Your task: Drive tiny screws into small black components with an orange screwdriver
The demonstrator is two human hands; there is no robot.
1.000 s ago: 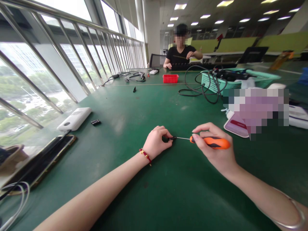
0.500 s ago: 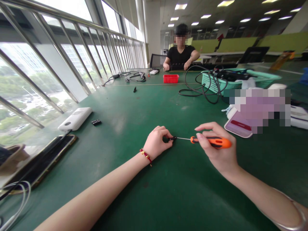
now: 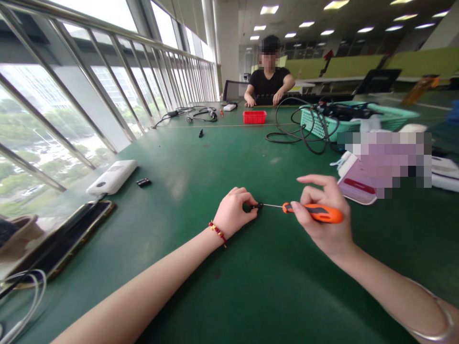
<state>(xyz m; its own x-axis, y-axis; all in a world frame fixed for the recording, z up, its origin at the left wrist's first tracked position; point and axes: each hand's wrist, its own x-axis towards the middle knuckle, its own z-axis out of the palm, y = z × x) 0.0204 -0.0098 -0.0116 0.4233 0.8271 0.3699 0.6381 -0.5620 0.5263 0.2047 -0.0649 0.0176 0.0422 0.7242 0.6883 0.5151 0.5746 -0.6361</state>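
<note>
a small black part [image 3: 257, 206] is pinched in the nearly closed fingertips of the left hand [image 3: 234, 208]. from 3 o'clock it is met by the shaft of an orange-and-black screwdriver [image 3: 326, 213], whose handle is held by the right hand [image 3: 332, 229] between thumb and curled fingers, index raised clear. at 12 o'clock a red bin [image 3: 255, 119] is seen.

This looks like an office, given its lime partitions [image 3: 423, 66], mesh-backed chair [image 3: 234, 90] and rows of ceiling lights [image 3: 336, 5].

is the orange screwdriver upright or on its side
On its side: the screwdriver is nearly level in the right hand, shaft pointing toward the left hand.
</note>
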